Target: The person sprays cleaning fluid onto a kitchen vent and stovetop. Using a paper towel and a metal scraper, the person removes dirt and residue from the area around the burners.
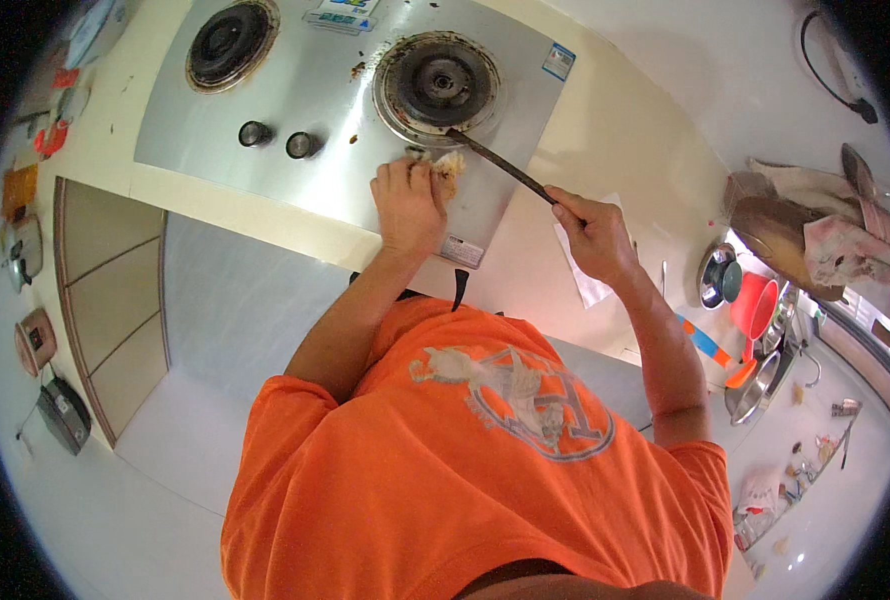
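Note:
My left hand (pixel 409 201) is closed around a crumpled, yellowish, stained piece of tissue or cloth (pixel 449 171), low over the front of a stainless-steel gas cooktop (pixel 325 187). In my right hand (pixel 593 234) is a long, thin, dark rod-like tool (pixel 506 166). The tool's far end meets the front rim of the right burner (pixel 442 82), as far as I can see. Brown and dark residue marks the ring of that burner and the steel to its left. The left burner (pixel 233 43) has a rusty, dirty ring. Two black knobs (pixel 255 133) sit between the burners, toward the front edge.
A white sheet of paper (pixel 584 270) lies on the counter under my right forearm. Further right are a steel bowl (pixel 717 276), a red plastic dipper (pixel 754 304), a blue-and-orange utensil (pixel 707 345) and hanging cookware (pixel 775 232). A panelled door (pixel 115 300) is at left.

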